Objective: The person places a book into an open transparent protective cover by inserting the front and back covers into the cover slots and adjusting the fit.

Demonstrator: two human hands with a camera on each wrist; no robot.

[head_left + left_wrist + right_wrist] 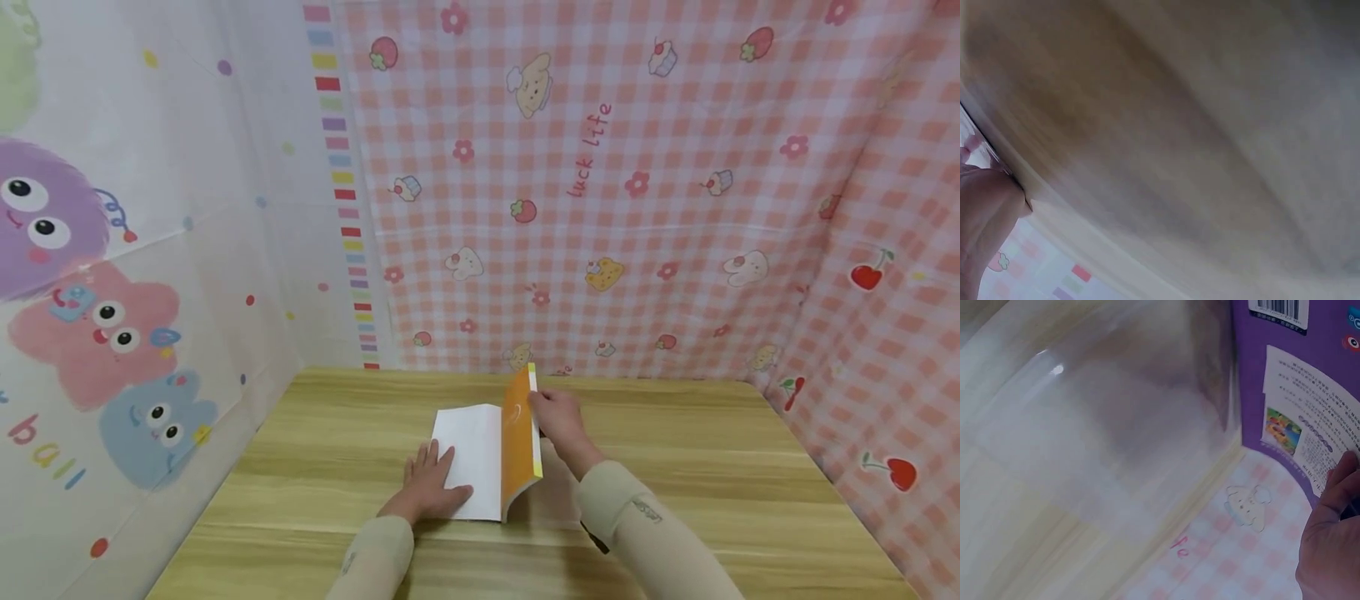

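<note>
An open book lies on the wooden table, its white left page flat and its orange right page raised nearly upright. My left hand rests on the white page with fingers spread; in the left wrist view only part of this hand shows, at the left edge. At the raised side's outer edge, my right hand pinches the book's pages and cover. The right wrist view shows the purple back cover with a barcode and a printed white panel, and my right hand at its edge.
A clear plastic sheet lies on the table beside the purple cover. The wooden table reaches back to a pink checked cloth. Another printed cloth hangs on the left, and checked cloth with cherries on the right.
</note>
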